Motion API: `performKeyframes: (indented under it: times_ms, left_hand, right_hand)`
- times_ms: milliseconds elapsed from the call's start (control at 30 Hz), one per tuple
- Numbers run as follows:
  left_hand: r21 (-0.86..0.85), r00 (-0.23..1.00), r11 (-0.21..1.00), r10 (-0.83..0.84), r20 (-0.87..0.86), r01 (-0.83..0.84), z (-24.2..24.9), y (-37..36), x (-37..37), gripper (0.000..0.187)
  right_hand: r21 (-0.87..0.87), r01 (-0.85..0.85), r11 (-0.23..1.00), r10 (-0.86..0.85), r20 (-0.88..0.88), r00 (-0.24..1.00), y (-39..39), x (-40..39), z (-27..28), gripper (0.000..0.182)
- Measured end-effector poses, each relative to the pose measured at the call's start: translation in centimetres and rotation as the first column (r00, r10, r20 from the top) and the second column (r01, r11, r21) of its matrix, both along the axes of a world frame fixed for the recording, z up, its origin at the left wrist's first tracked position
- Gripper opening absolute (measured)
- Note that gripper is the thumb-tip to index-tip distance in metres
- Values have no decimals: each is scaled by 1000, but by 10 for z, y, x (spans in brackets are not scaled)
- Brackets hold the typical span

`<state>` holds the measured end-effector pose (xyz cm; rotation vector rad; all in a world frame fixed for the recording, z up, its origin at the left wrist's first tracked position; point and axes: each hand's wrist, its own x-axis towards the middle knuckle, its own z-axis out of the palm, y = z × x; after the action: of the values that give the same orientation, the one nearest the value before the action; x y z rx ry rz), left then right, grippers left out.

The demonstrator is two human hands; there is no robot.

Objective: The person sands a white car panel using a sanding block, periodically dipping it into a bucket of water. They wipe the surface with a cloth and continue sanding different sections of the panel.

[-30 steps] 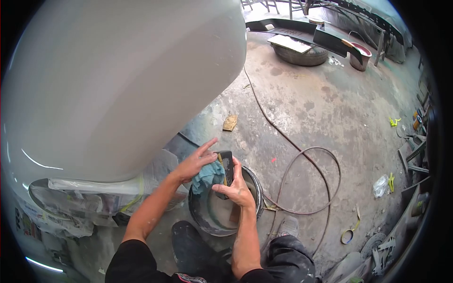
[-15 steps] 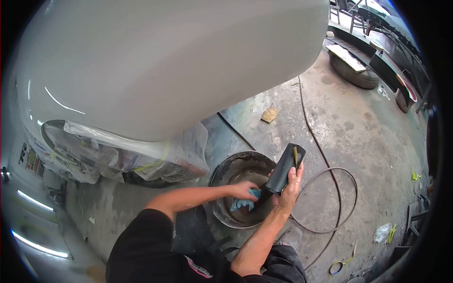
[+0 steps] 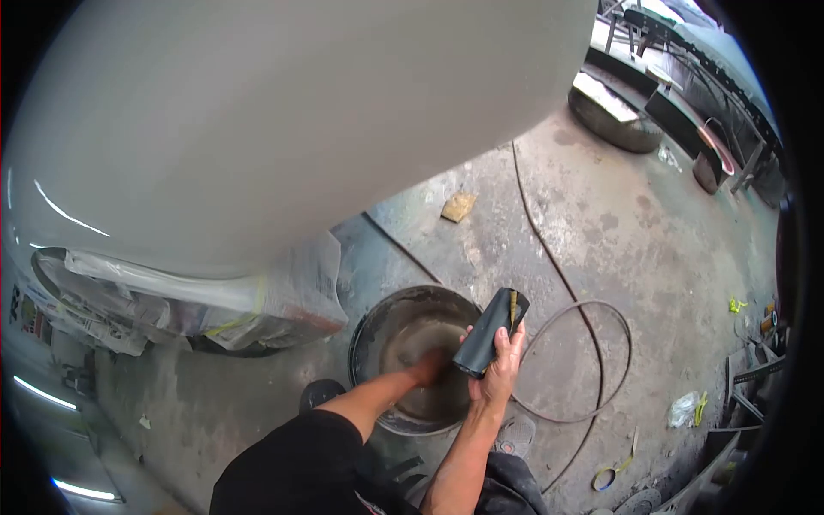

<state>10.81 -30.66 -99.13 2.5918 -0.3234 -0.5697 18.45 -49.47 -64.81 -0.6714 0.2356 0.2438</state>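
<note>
Murky water (image 3: pixel 410 343) in bucket (image 3: pixel 365 330), left hand (image 3: pixel 427 367) submerged

No text, label, brand or number can be read here. The newspaper (image 3: pixel 172 305) taped under the white car panel (image 3: pixel 283 120) carries print and coloured patches, but all of it is too blurred and small to make out. The dark block (image 3: pixel 489 333) in the right hand (image 3: pixel 496 369) shows no lettering, nor does the bucket (image 3: pixel 369 330).

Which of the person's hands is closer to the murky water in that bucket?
Left. The left hand reaches down into the bucket; the right hand holds a dark block above its rim.
</note>
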Motion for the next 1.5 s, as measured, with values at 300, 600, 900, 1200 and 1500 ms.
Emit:
performKeyframes:
  times_ms: [300,600,900,1200,1500]
  left_hand:
    - [-429,945,851,325,-19,-302,261,-1,44,44]
    - [237,553,971,-206,807,17,648,4,106,28]
    - [817,111,530,-820,562,-227,734,30,147,41]
    - [839,-27,506,-859,511,-200,766,29,171,31]
    - [791,9,574,-808,589,-214,775,29,158,34]
  right_hand:
    - [-3,365,931,-365,20,931,18,76,58,66]
    - [-109,512,852,-461,306,833,62,80,82,66]
    - [-164,844,510,-501,741,447,135,127,183,80]
    - [-246,919,308,-490,787,375,161,136,155,69]
    - [-276,917,288,-493,778,389,156,139,160,65]
